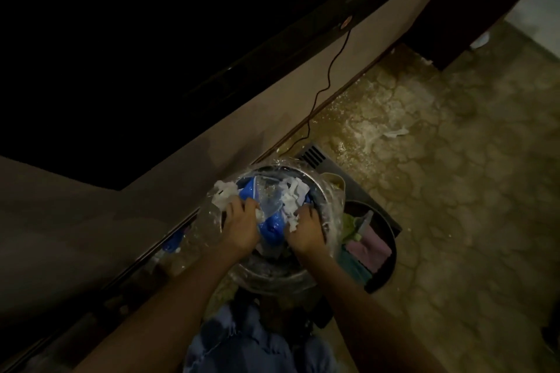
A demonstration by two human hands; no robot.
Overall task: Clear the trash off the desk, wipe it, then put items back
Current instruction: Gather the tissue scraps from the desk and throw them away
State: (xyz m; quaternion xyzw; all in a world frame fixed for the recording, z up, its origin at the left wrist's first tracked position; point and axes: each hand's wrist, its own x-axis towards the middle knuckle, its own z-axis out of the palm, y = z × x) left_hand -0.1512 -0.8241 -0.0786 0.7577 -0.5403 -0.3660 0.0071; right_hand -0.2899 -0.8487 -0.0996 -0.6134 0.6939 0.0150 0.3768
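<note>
Dim cracked flooring (454, 191) is seen beneath a lined bin (328, 191). Crumpled tissue and blue plastic trash (272, 222) are gripped inside it by the left hand (241, 227) and right hand (307, 232). No writing is legible.

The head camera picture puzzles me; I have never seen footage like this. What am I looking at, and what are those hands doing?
No machine here: a person wears a camera on the head, looking down at their own arms. Both hands press trash into a round bin lined with clear plastic, on a patterned floor. The left hand grips white crumpled paper; the right hand grips more. Blue plastic lies between them. A dark cable hangs down the wall behind.
</note>
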